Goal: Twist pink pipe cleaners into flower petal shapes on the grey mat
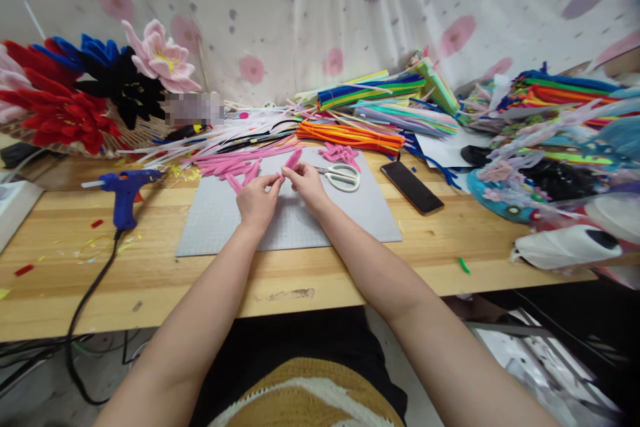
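Observation:
Over the grey cutting mat [210,227], my left hand [257,199] and my right hand [306,181] meet fingertip to fingertip. Both are closed in a pinch on a pink pipe cleaner piece [293,159], whose fuzzy loop sticks up past the right fingers. Its lower end is mostly hidden by my fingertips. Bent pink pipe cleaner pieces [243,175] lie just beyond my left hand. To the right of my right hand rest scissors [341,177] with white handles, their blades partly hidden, beside another pile of pink loops [341,155].
A blue glue gun [126,193] stands at left, its cord hanging off the table. Fuzzy flowers [163,57] fill the back left. Bundles of coloured pipe cleaners [350,137] line the back. A black phone [412,187] lies right of the mat, near a white roll [567,247].

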`<state>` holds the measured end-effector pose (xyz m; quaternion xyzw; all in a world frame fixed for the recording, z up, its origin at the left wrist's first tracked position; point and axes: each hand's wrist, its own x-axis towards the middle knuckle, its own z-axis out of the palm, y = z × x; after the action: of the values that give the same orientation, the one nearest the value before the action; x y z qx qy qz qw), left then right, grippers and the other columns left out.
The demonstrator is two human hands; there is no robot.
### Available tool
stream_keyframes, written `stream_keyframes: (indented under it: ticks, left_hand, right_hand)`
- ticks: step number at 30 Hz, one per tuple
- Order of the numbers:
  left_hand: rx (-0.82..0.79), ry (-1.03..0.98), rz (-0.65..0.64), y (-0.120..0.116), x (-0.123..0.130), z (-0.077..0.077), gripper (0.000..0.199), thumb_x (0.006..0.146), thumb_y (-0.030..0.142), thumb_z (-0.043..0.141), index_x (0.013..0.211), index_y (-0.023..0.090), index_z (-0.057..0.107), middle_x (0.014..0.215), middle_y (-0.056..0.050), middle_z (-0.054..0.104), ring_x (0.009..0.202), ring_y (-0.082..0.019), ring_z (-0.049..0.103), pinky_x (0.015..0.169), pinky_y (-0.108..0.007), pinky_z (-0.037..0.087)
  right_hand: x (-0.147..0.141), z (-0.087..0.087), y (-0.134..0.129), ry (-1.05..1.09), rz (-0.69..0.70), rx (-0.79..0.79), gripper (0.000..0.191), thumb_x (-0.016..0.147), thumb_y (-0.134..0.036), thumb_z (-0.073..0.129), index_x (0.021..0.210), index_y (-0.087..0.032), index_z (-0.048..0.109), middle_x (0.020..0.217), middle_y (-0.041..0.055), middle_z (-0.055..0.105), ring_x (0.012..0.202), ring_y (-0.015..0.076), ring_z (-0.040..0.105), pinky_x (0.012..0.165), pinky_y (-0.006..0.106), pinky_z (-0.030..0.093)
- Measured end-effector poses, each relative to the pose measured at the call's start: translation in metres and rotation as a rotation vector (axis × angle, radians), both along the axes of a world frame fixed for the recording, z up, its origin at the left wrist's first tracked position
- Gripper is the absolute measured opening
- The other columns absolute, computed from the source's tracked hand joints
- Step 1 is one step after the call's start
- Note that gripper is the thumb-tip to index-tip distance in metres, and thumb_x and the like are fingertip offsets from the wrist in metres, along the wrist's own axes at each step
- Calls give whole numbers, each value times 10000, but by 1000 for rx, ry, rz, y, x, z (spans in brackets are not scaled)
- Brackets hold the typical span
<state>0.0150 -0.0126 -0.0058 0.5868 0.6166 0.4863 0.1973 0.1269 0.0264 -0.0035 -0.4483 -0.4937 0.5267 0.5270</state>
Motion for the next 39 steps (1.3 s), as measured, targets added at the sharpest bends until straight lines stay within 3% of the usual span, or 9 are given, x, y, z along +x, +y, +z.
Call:
stream_keyframes:
  ticks: [9,13,18,21,28,32,39]
  left_hand:
    - [-445,-725,-402,6,-2,8,187,644,309,708,704,142,647,691,-48,648,648,-130,605,688,-296,495]
    - [-562,-825,-525,4,-5,13,117,688,259,683,682,148,647,659,-38,632,600,-102,591,691,-269,508]
    - [-569,-819,-564,3,-8,14,132,704,281,665,703,150,647,682,-45,634,620,-109,591,669,-275,523]
    - [-541,-789,-552,4,-10,13,185,687,309,675,720,130,642,706,-56,638,649,-122,600,666,-294,526]
    - [-360,-796,-380,9,-11,8,238,627,322,709,745,136,621,720,-28,636,644,-106,591,622,-256,518]
    - [-288,-749,-354,9,-10,9,267,619,363,704,727,143,598,688,-21,623,639,-115,579,589,-253,509]
    - [-220,-557,-265,12,-5,1,161,697,304,612,707,158,544,676,-27,617,638,-137,582,587,-268,476]
  right_hand:
    - [12,1,0,109,278,-14,359,597,-444,684,649,-174,454,536,-63,475,461,44,403,456,189,305]
    - [14,4,-1,173,414,-102,386,566,-444,717,669,-170,465,535,-64,496,450,49,433,459,193,341]
    - [18,7,-3,156,453,-97,370,572,-430,721,666,-163,482,534,-62,499,466,50,442,469,189,345]
    - [20,5,-2,110,476,-79,353,597,-432,705,669,-160,493,537,-55,501,474,50,429,472,189,333]
    - [21,2,3,-59,416,-79,270,694,-412,616,671,-163,513,516,-59,448,439,47,366,428,186,270]
    - [23,8,1,-130,435,14,224,693,-365,611,682,-152,542,574,-43,496,462,48,370,445,195,265]
    - [20,10,-1,-329,303,177,147,692,-283,582,651,-156,521,617,-27,549,577,78,437,578,218,330]
